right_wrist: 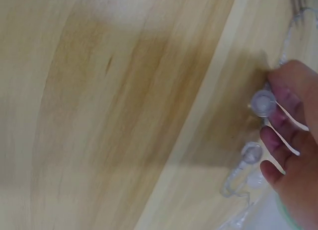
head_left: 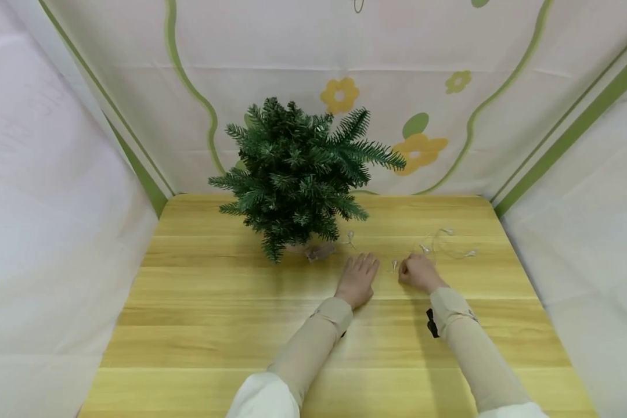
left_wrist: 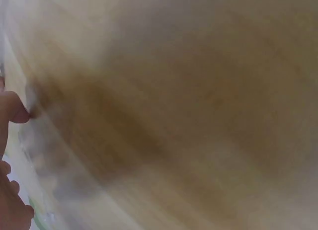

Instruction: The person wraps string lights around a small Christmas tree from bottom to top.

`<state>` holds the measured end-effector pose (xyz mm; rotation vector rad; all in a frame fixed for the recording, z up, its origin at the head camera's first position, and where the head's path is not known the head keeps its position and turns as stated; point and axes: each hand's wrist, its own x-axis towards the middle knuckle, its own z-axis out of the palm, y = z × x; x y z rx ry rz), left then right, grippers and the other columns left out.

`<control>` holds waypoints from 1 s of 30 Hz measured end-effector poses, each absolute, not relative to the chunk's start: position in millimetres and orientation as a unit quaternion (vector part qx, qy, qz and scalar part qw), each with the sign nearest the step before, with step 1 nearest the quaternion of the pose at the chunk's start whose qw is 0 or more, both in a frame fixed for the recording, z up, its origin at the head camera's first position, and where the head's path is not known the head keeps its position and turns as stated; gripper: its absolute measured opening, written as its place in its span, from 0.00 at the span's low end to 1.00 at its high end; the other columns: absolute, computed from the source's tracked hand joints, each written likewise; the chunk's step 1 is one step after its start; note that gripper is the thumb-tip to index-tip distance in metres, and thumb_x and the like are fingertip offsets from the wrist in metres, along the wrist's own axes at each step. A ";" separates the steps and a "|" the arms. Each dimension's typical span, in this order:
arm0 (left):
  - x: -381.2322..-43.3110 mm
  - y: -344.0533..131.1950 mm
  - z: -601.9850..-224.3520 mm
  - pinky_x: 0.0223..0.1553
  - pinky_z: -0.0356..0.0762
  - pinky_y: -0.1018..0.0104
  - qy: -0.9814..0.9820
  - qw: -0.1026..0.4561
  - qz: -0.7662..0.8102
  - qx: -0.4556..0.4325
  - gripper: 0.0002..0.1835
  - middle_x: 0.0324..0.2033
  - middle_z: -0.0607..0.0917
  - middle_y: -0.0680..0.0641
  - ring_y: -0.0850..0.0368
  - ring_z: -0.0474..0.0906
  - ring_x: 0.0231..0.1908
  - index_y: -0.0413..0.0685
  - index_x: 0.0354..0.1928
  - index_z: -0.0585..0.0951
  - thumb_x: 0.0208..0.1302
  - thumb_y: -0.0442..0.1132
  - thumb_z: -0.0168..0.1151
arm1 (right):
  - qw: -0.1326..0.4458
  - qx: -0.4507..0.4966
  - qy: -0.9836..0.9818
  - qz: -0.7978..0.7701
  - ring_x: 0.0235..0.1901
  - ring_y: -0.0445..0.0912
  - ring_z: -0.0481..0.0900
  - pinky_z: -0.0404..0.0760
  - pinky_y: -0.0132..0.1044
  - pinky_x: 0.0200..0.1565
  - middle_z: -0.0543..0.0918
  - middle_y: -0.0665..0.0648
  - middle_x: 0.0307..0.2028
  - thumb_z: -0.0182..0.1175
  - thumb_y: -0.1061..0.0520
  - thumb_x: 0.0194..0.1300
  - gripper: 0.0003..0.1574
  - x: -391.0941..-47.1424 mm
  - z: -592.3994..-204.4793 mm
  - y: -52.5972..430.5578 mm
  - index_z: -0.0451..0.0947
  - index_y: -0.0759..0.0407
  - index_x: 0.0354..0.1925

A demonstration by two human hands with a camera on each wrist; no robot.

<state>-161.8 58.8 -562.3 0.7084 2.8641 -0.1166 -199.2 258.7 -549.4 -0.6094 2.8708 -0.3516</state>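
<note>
A string of small clear-bulbed lights (head_left: 425, 249) lies on the table at the right of the head view. My right hand (head_left: 420, 274) pinches its thin wire between thumb and forefinger. In the right wrist view, a round clear bulb (right_wrist: 263, 103) sits right at the fingertips, and more bulbs lie below it. My left hand (head_left: 356, 281) is stretched out low at the table, fingers extended, holding nothing visible. Only its thumb (left_wrist: 15, 108) and some fingertips show at the edge of the left wrist view. A small clear box (head_left: 321, 251) lies left of that hand, with wire running from it.
A small artificial fir tree (head_left: 298, 174) stands at the table's back left, its branches overhanging the clear box. The wooden table (head_left: 198, 337) is enclosed by pale fabric walls (head_left: 42, 232) at the back and both sides.
</note>
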 end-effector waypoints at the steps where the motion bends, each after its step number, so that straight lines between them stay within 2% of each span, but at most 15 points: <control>1: -160.7 58.5 -562.5 0.75 0.51 0.55 0.965 0.098 -0.039 0.240 0.37 0.76 0.50 0.53 0.54 0.49 0.75 0.58 0.75 0.49 0.68 0.49 0.51 | 0.093 -0.215 0.965 -0.122 0.31 0.50 0.73 0.76 0.49 0.36 0.81 0.58 0.28 0.60 0.63 0.53 0.05 -197.3 -547.4 257.9 0.82 0.60 0.24; 4: -157.9 57.9 -563.8 0.75 0.50 0.55 0.964 0.105 -0.034 0.241 0.37 0.76 0.48 0.54 0.55 0.47 0.75 0.59 0.76 0.48 0.68 0.50 0.50 | 0.101 -0.242 0.954 -0.145 0.29 0.47 0.72 0.75 0.46 0.34 0.82 0.57 0.28 0.60 0.64 0.54 0.05 -192.6 -542.2 256.9 0.82 0.60 0.24; 11: -159.4 60.2 -565.8 0.75 0.52 0.54 0.963 0.083 -0.022 0.254 0.37 0.76 0.51 0.53 0.54 0.50 0.74 0.62 0.75 0.48 0.69 0.52 0.52 | 0.223 -0.248 0.905 -0.266 0.27 0.39 0.73 0.76 0.31 0.33 0.82 0.56 0.30 0.55 0.64 0.62 0.05 -188.1 -530.7 255.5 0.77 0.65 0.34; 15: -159.3 62.9 -562.8 0.75 0.52 0.54 0.962 0.061 0.009 0.265 0.34 0.74 0.56 0.53 0.53 0.53 0.74 0.61 0.75 0.51 0.71 0.57 0.46 | 0.216 -0.258 0.893 -0.300 0.31 0.40 0.76 0.79 0.31 0.35 0.83 0.61 0.33 0.54 0.64 0.64 0.08 -186.9 -522.1 252.3 0.77 0.68 0.38; 18: -157.0 63.7 -556.9 0.73 0.57 0.53 0.961 0.031 0.028 0.274 0.30 0.69 0.67 0.54 0.55 0.60 0.71 0.58 0.73 0.57 0.74 0.57 0.42 | 0.205 -0.259 0.887 -0.322 0.33 0.39 0.77 0.79 0.30 0.36 0.83 0.63 0.34 0.54 0.64 0.65 0.09 -184.4 -514.1 250.0 0.78 0.69 0.39; 21: -156.0 62.6 -549.8 0.66 0.68 0.57 0.957 -0.005 0.036 0.288 0.21 0.56 0.81 0.57 0.59 0.75 0.59 0.57 0.65 0.69 0.76 0.51 0.41 | 0.205 -0.246 0.884 -0.339 0.32 0.38 0.75 0.77 0.29 0.35 0.82 0.62 0.34 0.53 0.62 0.66 0.10 -183.2 -505.5 248.8 0.78 0.68 0.40; 25: -154.9 56.5 -540.5 0.56 0.76 0.64 0.949 -0.040 0.034 0.309 0.12 0.43 0.87 0.60 0.63 0.82 0.44 0.60 0.51 0.77 0.75 0.47 0.45 | 0.232 -0.235 0.870 -0.366 0.31 0.37 0.73 0.76 0.30 0.34 0.80 0.64 0.35 0.53 0.61 0.69 0.12 -183.2 -493.5 251.4 0.77 0.69 0.42; 30: -151.7 40.3 -523.2 0.57 0.76 0.64 0.951 -0.057 0.058 0.298 0.12 0.48 0.86 0.60 0.63 0.82 0.49 0.63 0.53 0.77 0.74 0.47 0.46 | 0.282 -0.232 0.853 -0.373 0.30 0.38 0.74 0.78 0.33 0.35 0.81 0.68 0.38 0.53 0.59 0.70 0.13 -181.2 -471.5 262.9 0.78 0.69 0.42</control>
